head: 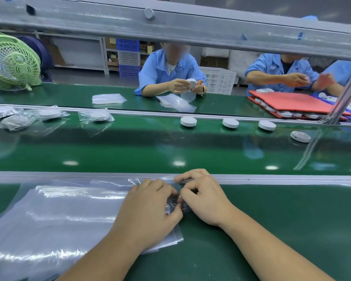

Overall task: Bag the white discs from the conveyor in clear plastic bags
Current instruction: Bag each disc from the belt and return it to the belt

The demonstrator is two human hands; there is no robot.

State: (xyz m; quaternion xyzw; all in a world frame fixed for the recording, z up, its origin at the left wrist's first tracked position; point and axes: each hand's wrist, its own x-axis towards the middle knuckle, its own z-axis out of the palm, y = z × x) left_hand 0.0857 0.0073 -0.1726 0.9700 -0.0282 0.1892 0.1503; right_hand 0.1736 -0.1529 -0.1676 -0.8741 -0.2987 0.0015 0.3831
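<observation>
My left hand (150,205) & right hand (204,197) both pinch the top clear bag (171,208) of the stack (69,216) on the near tabletop (282,209); it's prob. thin, slick, floppy film, so rub its mouth apart, then take the light, rigid white discs (188,121), well apart on the conveyor (170,147), by the rim.

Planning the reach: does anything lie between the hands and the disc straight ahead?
Nothing visible. Left hand and right hand pinch a clear bag; beyond the rail, only bare belt lies before the white disc.

Green fan (12,61) far left, red sheets (296,100) far right
</observation>
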